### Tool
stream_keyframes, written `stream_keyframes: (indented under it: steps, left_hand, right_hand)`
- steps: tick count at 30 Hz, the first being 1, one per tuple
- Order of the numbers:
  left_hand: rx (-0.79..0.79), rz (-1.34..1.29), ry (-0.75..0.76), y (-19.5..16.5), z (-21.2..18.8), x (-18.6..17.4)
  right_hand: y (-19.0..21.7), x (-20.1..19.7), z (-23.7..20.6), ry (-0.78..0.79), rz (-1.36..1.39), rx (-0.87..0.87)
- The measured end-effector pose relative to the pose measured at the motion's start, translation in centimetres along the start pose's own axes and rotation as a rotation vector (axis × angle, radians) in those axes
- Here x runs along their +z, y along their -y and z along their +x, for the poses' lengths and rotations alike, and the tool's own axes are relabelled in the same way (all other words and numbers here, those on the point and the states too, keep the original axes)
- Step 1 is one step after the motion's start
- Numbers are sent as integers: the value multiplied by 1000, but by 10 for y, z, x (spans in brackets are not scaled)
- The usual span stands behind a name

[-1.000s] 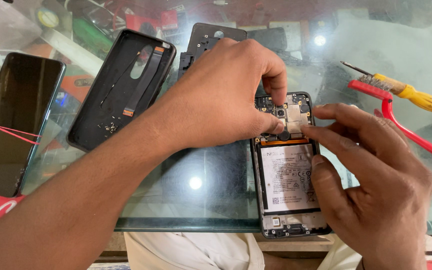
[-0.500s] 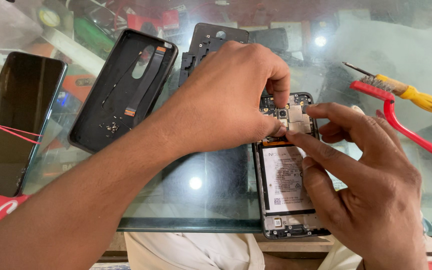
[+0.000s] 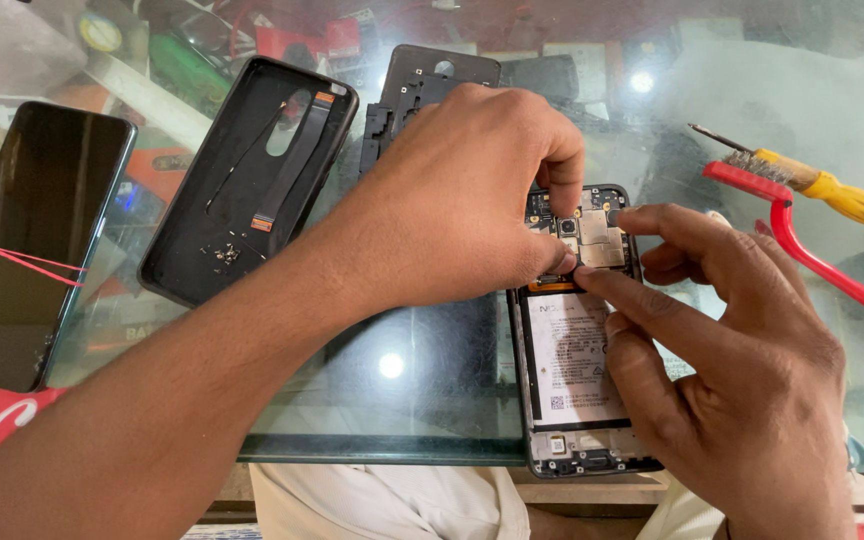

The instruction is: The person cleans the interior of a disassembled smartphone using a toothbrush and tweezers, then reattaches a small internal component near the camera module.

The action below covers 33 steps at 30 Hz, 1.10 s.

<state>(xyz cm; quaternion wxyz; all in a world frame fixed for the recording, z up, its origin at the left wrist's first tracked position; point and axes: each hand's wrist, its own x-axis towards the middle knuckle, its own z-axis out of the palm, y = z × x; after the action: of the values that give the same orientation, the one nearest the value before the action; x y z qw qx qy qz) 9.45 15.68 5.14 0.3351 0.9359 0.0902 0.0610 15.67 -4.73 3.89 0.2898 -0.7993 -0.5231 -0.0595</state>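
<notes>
An opened phone (image 3: 577, 380) lies face down on the glass tabletop (image 3: 382, 400), its white-labelled battery showing. At its top end sits the circuit board (image 3: 597, 240) with a small camera and a metal shield. My left hand (image 3: 462, 200) reaches in from the left and pinches the board's left part, forefinger at the top edge and thumb at the lower edge. My right hand (image 3: 742, 370) comes from the lower right. One fingertip rests at the board's lower edge beside my left thumb, and another touches the shield's right side.
A black back cover (image 3: 242, 190) with a flex cable lies inside-up to the left, and a black inner frame (image 3: 422, 80) sits behind my left hand. A dark phone (image 3: 32, 230) lies at far left. A red-handled tool (image 3: 812, 260) and a yellow-handled brush (image 3: 842, 195) lie to the right.
My right hand has shifted slightly left, bringing a fingertip to the board's lower edge next to my left thumb. My left hand has stayed at the board.
</notes>
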Motion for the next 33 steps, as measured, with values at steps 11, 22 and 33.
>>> stream_keyframes:
  steps: [11, 22, 33]
  left_hand:
    - [-35, 10, 17, -3, 0, 0]
    - [-37, 11, 37, -4, 1, -2]
    - [-20, -16, 53, 0, 1, -3]
  right_hand:
    - [0, -1, 0, 1, -10, -8]
    - [2, 1, 1, -10, -15, -4]
    - [3, 1, 1, -17, -36, -6]
